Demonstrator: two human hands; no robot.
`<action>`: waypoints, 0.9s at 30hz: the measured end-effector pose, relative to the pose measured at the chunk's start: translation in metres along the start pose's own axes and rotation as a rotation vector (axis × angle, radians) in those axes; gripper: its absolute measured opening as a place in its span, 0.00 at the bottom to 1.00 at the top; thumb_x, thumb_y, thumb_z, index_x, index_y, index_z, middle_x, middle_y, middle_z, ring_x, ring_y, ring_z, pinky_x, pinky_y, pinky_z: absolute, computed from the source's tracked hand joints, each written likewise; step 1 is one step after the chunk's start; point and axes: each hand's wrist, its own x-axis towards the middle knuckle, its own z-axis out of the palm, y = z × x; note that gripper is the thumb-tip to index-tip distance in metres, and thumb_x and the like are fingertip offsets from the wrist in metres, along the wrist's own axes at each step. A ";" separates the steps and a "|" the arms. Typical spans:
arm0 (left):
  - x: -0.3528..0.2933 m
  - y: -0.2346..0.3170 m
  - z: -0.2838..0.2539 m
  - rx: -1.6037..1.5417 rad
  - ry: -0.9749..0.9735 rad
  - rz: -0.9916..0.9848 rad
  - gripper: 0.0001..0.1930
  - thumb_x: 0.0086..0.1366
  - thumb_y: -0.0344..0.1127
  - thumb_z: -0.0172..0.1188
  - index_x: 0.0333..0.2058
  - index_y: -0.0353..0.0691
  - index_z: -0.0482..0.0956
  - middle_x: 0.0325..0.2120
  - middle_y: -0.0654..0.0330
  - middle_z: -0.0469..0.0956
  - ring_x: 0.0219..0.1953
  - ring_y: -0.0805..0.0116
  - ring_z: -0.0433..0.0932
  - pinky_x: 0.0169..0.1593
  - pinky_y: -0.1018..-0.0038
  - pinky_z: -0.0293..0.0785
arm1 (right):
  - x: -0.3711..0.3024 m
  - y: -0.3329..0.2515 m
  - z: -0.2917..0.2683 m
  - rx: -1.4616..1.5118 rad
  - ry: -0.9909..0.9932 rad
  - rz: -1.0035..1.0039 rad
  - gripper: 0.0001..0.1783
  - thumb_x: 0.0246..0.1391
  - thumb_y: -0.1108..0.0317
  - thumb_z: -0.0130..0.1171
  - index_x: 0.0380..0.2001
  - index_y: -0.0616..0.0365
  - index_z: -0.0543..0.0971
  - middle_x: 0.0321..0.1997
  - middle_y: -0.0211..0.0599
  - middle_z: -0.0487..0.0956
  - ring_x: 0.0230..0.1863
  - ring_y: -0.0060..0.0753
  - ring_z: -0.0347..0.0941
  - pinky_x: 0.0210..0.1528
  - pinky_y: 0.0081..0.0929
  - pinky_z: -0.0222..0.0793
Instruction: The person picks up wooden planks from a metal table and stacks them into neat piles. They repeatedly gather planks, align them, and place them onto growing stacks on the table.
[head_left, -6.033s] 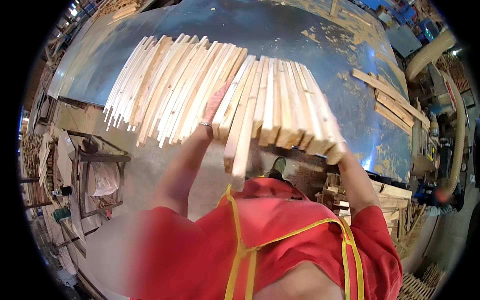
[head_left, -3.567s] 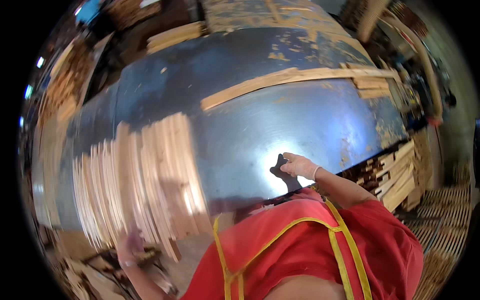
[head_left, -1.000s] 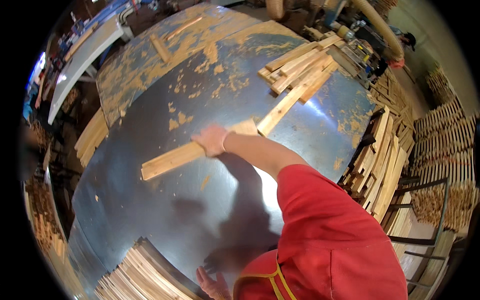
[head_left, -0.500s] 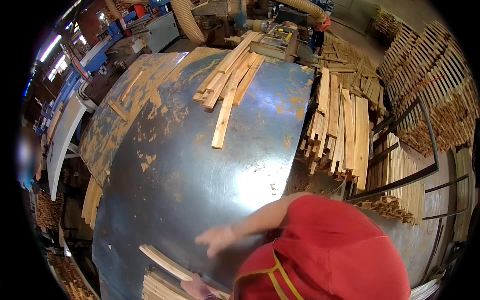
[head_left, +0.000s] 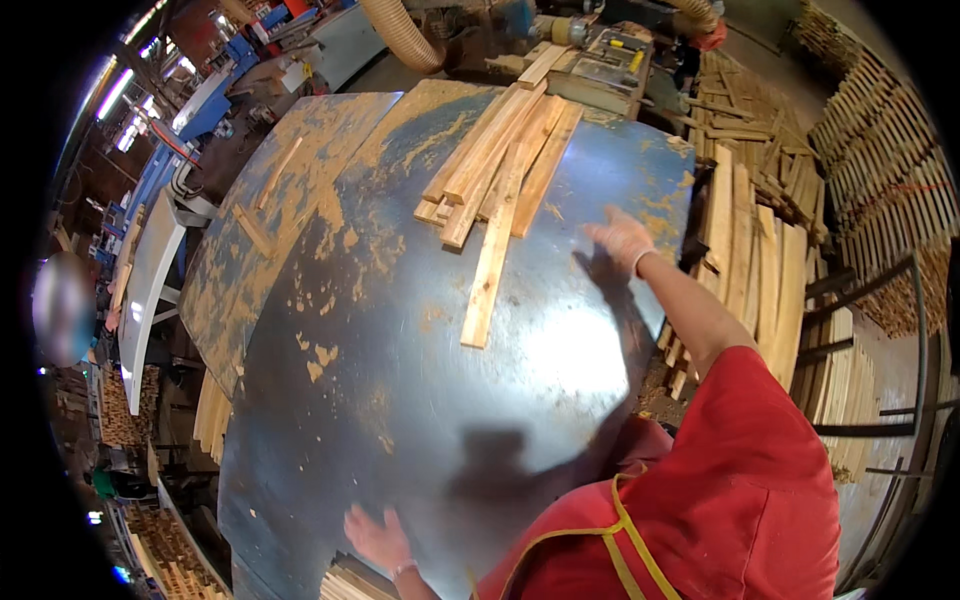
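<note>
My right hand (head_left: 620, 240) reaches out over the dark metal table (head_left: 400, 400), fingers apart and nothing in it. It is to the right of a loose pile of wooden boards (head_left: 500, 150), not touching them. One board (head_left: 489, 285) sticks out of that pile toward me. Near the front edge, my left hand (head_left: 378, 538) is open and empty, just above a stack of wooden strips (head_left: 350, 582). The picture's lower edge cuts off most of that stack.
Right of the table stands a stack of boards (head_left: 765, 270) beside a dark metal frame (head_left: 917, 340). A machine (head_left: 605, 70) with a ribbed hose (head_left: 402, 35) is at the far end. Sawdust (head_left: 300, 190) covers the far left. Another person (head_left: 65, 310) is at the left rim.
My right hand has swung forward and right toward the board pile. My left hand has let go of the wooden strip at the near stack and opened. The view has shifted.
</note>
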 end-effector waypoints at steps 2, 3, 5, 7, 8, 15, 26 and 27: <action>0.071 0.078 -0.001 -0.084 0.019 0.202 0.35 0.63 0.40 0.70 0.66 0.33 0.73 0.66 0.39 0.74 0.72 0.39 0.68 0.73 0.52 0.66 | 0.051 -0.028 -0.001 -0.037 -0.018 0.090 0.56 0.61 0.29 0.62 0.79 0.59 0.65 0.77 0.59 0.71 0.79 0.59 0.66 0.78 0.49 0.63; 0.112 0.132 -0.009 -0.175 -0.055 0.244 0.34 0.64 0.41 0.69 0.66 0.33 0.73 0.65 0.39 0.75 0.71 0.39 0.68 0.73 0.52 0.67 | 0.078 -0.038 -0.002 -0.061 -0.010 0.140 0.57 0.60 0.28 0.62 0.79 0.59 0.64 0.77 0.59 0.72 0.79 0.58 0.65 0.78 0.49 0.63; 0.188 0.226 -0.009 -0.327 -0.105 0.374 0.34 0.66 0.42 0.68 0.67 0.33 0.73 0.64 0.39 0.75 0.69 0.39 0.69 0.71 0.53 0.68 | 0.131 -0.039 0.016 -0.091 0.064 0.157 0.56 0.60 0.26 0.60 0.79 0.56 0.64 0.74 0.55 0.75 0.79 0.56 0.65 0.78 0.49 0.63; 0.263 0.292 0.018 -0.417 -0.027 0.494 0.35 0.69 0.45 0.66 0.70 0.34 0.71 0.64 0.39 0.74 0.69 0.39 0.70 0.72 0.53 0.67 | 0.172 -0.050 0.037 -0.060 0.131 0.142 0.54 0.60 0.26 0.59 0.75 0.57 0.68 0.73 0.54 0.75 0.78 0.57 0.65 0.77 0.50 0.63; 0.303 0.342 0.026 -0.465 -0.122 0.500 0.36 0.71 0.48 0.64 0.71 0.34 0.70 0.67 0.40 0.73 0.72 0.39 0.68 0.74 0.53 0.66 | 0.188 -0.043 0.037 -0.038 0.169 0.160 0.52 0.60 0.27 0.59 0.72 0.58 0.70 0.71 0.54 0.77 0.76 0.58 0.67 0.75 0.51 0.64; 0.481 0.554 0.078 -0.549 -0.322 0.616 0.43 0.74 0.62 0.57 0.75 0.34 0.68 0.76 0.43 0.65 0.79 0.46 0.61 0.80 0.60 0.55 | 0.244 -0.066 0.047 0.389 0.336 0.106 0.36 0.57 0.37 0.63 0.56 0.54 0.85 0.52 0.53 0.88 0.56 0.57 0.83 0.63 0.43 0.76; 0.370 0.543 0.064 -1.426 -1.124 0.231 0.30 0.74 0.47 0.67 0.69 0.42 0.74 0.57 0.59 0.81 0.58 0.65 0.81 0.64 0.64 0.78 | 0.196 -0.154 0.094 1.399 -0.160 -0.030 0.60 0.59 0.54 0.76 0.83 0.62 0.52 0.67 0.53 0.79 0.61 0.38 0.81 0.64 0.32 0.77; 0.347 0.518 0.057 -1.471 -1.075 0.242 0.30 0.73 0.46 0.67 0.69 0.42 0.73 0.57 0.60 0.81 0.58 0.66 0.80 0.65 0.66 0.77 | 0.184 -0.167 0.103 1.268 -0.242 -0.018 0.59 0.59 0.55 0.76 0.83 0.62 0.52 0.68 0.54 0.78 0.64 0.40 0.79 0.67 0.33 0.75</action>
